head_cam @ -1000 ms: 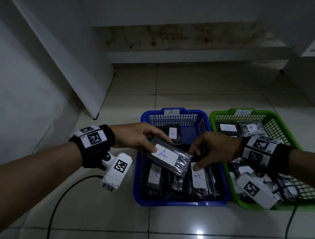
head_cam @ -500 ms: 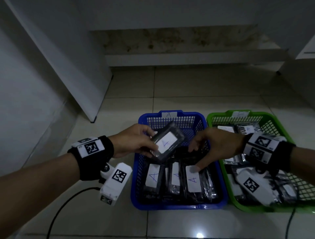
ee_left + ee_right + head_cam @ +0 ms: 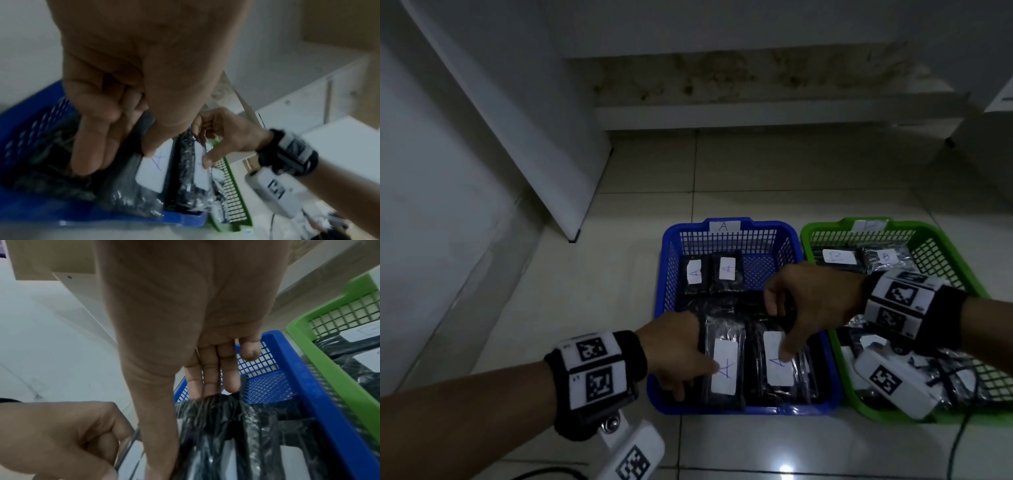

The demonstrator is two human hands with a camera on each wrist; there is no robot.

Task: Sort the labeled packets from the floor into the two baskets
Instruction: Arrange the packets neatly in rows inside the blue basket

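The blue basket [image 3: 756,409], tagged A, holds several black packets with white A labels. My left hand [image 3: 698,380] grips one such packet [image 3: 724,368] at the basket's near left, thumb on its label and fingers curled at its left side. In the left wrist view my left hand [image 3: 115,160] shows this same hold on the packet [image 3: 152,172]. My right hand [image 3: 779,332] holds the neighbouring A packet [image 3: 777,370], thumb on the label, fingers at its far end. The green basket [image 3: 839,359] to the right holds B packets [image 3: 837,257].
Two more A packets [image 3: 726,270] stand at the back of the blue basket. A white panel [image 3: 517,137] leans on the left, and a stained step [image 3: 756,116] runs along the back. A cable [image 3: 955,445] crosses the tiled floor at the right.
My left hand has brought the A packet down from above the blue basket into its near-left row. The right hand has stayed on the packet beside it.
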